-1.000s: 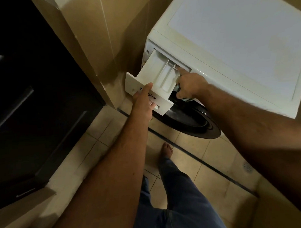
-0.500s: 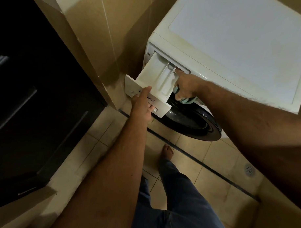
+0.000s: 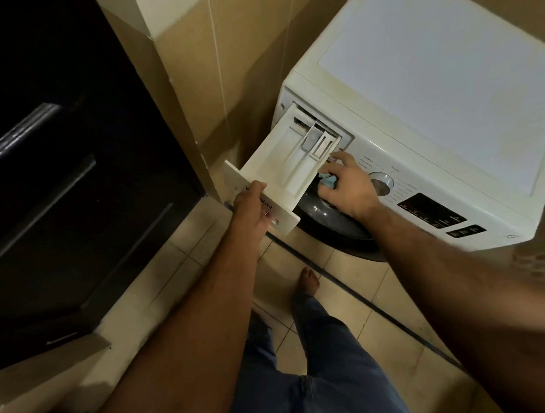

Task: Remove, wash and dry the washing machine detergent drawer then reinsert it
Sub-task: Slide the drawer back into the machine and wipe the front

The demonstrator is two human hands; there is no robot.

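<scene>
At the centre of the frame, the detergent drawer (image 3: 290, 171) juts nearly fully out of the washing machine (image 3: 416, 114), its front gripped by the left hand (image 3: 253, 211) while the right hand (image 3: 346, 185) clutches a blue cloth (image 3: 327, 181), though whether this is removal or reinsertion cannot be told.

A dark cabinet (image 3: 57, 198) stands at the left, beside a beige tiled wall (image 3: 229, 68). Below, a bare foot (image 3: 308, 282) and blue jeans (image 3: 326, 359) show over the pale tiled floor (image 3: 354, 274).
</scene>
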